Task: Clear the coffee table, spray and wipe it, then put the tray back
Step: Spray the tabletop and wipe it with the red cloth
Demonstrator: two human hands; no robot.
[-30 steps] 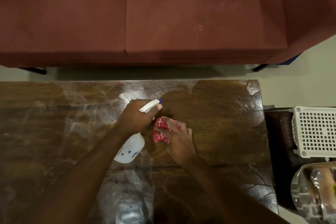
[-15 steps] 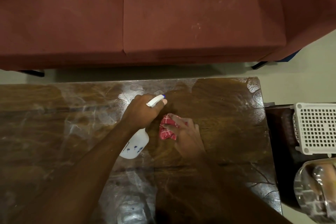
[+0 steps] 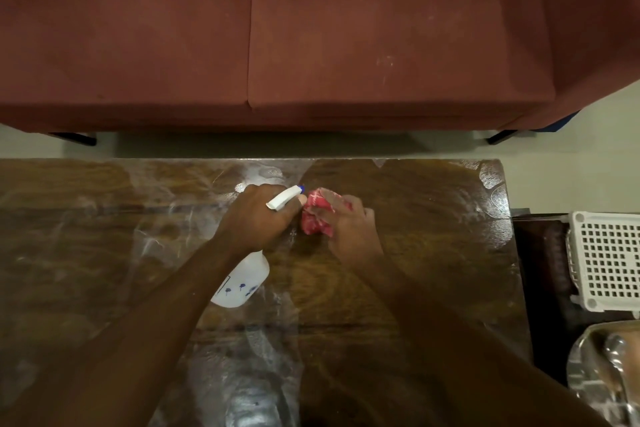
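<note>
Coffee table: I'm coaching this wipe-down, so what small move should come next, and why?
Probably sweep the red cloth leftward across the coffee table. The right hand holds it on a darker, wiped-looking patch, while whitish streaks cover the surface to the left. The left hand grips the spray bottle close beside the cloth.

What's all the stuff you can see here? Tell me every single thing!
Glossy wooden coffee table: one, brown, streaky wet, across the middle.
Fabric sofa: one, dark red, behind the table.
Plastic spray bottle: one, white with blue tip, held over the table.
Crumpled cloth: one, red and white, on the table.
Plastic lattice basket: one, white, right of the table.
Shiny see-through dish: one, clear, bottom right corner.
Left hand: one, grips the bottle.
Right hand: one, holds the cloth.
</note>
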